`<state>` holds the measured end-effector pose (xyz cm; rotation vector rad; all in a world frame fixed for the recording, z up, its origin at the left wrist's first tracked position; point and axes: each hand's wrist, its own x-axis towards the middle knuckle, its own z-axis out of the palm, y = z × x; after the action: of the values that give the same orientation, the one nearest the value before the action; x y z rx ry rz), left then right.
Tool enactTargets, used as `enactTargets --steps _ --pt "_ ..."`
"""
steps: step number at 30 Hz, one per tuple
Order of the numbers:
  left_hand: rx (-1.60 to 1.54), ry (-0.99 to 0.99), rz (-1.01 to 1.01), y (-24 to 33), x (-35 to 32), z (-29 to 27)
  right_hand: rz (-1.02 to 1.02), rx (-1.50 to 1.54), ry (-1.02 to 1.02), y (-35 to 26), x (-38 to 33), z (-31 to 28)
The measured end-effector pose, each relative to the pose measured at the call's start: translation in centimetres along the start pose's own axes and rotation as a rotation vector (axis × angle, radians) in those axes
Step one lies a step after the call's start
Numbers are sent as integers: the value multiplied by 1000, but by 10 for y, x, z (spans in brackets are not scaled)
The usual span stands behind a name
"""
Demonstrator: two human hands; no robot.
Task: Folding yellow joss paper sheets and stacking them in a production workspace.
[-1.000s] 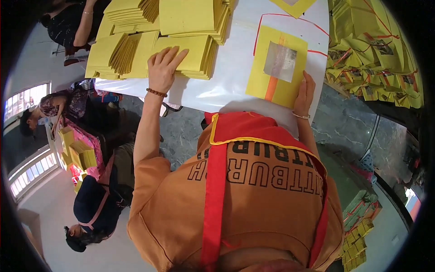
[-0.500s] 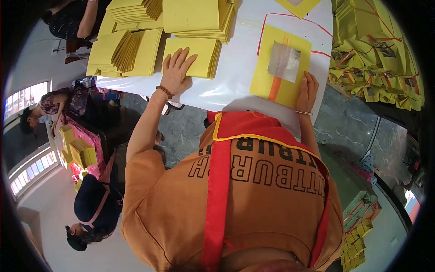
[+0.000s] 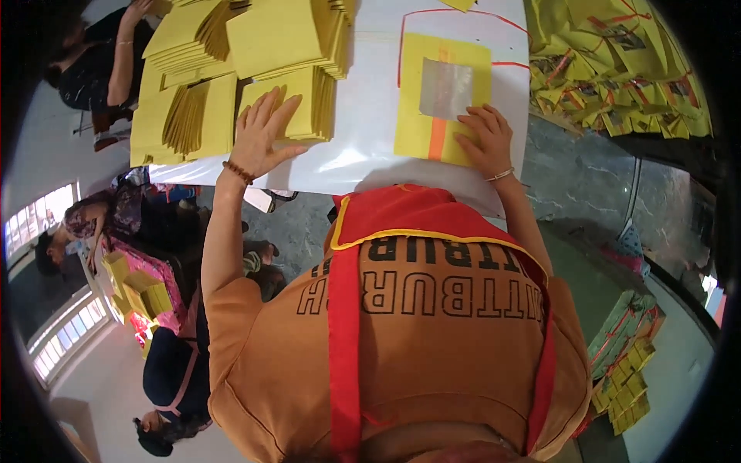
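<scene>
My left hand [image 3: 261,137] lies with spread fingers on the left part of a stack of folded yellow paper [image 3: 302,100], its thumb stretched out to the right. On the white table, a flat yellow paper sheet [image 3: 413,100] bears an orange strip [image 3: 437,139] down its middle. A greyish, shiny rectangular patch [image 3: 446,89] covers part of that strip. Over the sheet's right side rests my right hand [image 3: 488,143], fingers apart and slightly bent, the tips close to the patch. Nothing shows in either hand.
More stacks of yellow paper [image 3: 282,35] fill the table's left part, some fanned [image 3: 181,119]. A red line [image 3: 400,46] runs on the white table [image 3: 367,100]. Yellow pieces with red cords [image 3: 610,62] are heaped at right. Other people [image 3: 96,69] are at the left.
My right hand has shifted from the sheet's right edge onto the sheet, toward the patch. My left hand stays at the stack, with its thumb now spread wider. The whole view has shifted.
</scene>
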<state>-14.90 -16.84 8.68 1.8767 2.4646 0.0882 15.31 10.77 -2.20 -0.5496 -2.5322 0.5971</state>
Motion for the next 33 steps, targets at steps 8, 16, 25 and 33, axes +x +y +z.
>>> enactTargets --steps 8,16,25,33 --pt "-448 199 458 123 69 58 64 34 -18 2 -3 6" --pt "-407 89 484 135 82 76 166 248 -45 14 -4 5" --pt "-789 -133 226 126 104 67 138 561 22 23 1 6" --pt "-908 -185 115 122 106 73 220 476 -1 16 1 6"
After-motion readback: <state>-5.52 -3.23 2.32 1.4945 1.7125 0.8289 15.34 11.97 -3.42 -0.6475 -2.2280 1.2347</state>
